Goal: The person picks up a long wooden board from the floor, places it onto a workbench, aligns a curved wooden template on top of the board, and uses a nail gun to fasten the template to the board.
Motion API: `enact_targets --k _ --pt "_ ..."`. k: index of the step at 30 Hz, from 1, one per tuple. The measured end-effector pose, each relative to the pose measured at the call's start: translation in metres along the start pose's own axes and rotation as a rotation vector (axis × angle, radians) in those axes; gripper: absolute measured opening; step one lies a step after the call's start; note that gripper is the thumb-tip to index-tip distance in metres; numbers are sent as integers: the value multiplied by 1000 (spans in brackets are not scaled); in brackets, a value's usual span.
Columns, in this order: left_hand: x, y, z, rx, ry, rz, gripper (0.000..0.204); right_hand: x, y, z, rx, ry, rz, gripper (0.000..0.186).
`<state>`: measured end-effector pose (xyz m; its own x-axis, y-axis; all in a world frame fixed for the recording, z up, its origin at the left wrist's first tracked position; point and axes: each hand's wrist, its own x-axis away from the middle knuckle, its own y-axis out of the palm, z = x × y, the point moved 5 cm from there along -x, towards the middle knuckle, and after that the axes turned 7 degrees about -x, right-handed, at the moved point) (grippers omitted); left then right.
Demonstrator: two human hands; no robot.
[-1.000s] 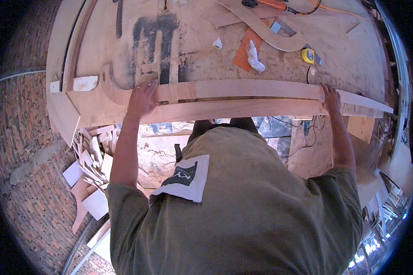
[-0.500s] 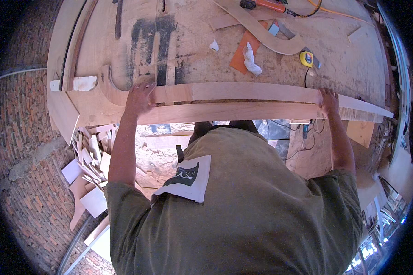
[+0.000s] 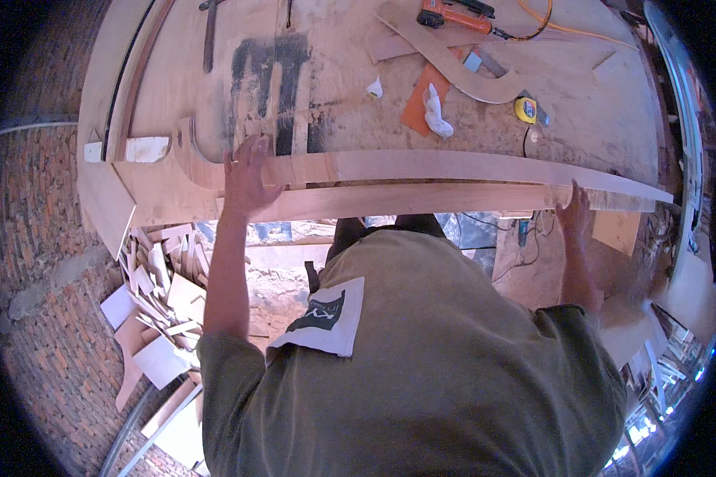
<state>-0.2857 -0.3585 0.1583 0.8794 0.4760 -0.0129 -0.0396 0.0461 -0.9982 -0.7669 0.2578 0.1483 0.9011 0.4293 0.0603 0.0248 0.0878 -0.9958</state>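
Observation:
A long, curved strip of pale wood (image 3: pixel 445 164) lies along the near edge of the worktable, its left end rising into a hook shape. Nearer to me runs a second long board (image 3: pixel 422 198), with a narrow dark gap between the two. My left hand (image 3: pixel 249 179) is at the left part of the strip, fingers raised and spread, thumb pointing right; whether it touches the wood I cannot tell. At the right end of the near board, my right hand (image 3: pixel 575 210) has its fingers apart and grips nothing.
On the table lie an orange nail gun (image 3: pixel 457 17), a curved wooden piece (image 3: pixel 453 67), a yellow tape measure (image 3: pixel 526 110), orange sandpaper (image 3: pixel 415 110) and a crumpled white wad (image 3: pixel 435 113). Wood offcuts (image 3: pixel 163 294) pile up beside a brick wall (image 3: pixel 44 238) on the left.
My right hand has come off the curved strip and back toward me. The left hand has loosened, its fingers lifting and spreading. The boards look nearly unmoved, while the view has shifted slightly.

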Motion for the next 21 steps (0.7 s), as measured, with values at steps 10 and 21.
enact_targets --k 10,21 --pt "13 9 183 604 380 270 19 409 186 -39 -82 454 -141 56" --pt "121 141 331 565 1153 -417 8 542 173 -74 -871 823 -269 47"
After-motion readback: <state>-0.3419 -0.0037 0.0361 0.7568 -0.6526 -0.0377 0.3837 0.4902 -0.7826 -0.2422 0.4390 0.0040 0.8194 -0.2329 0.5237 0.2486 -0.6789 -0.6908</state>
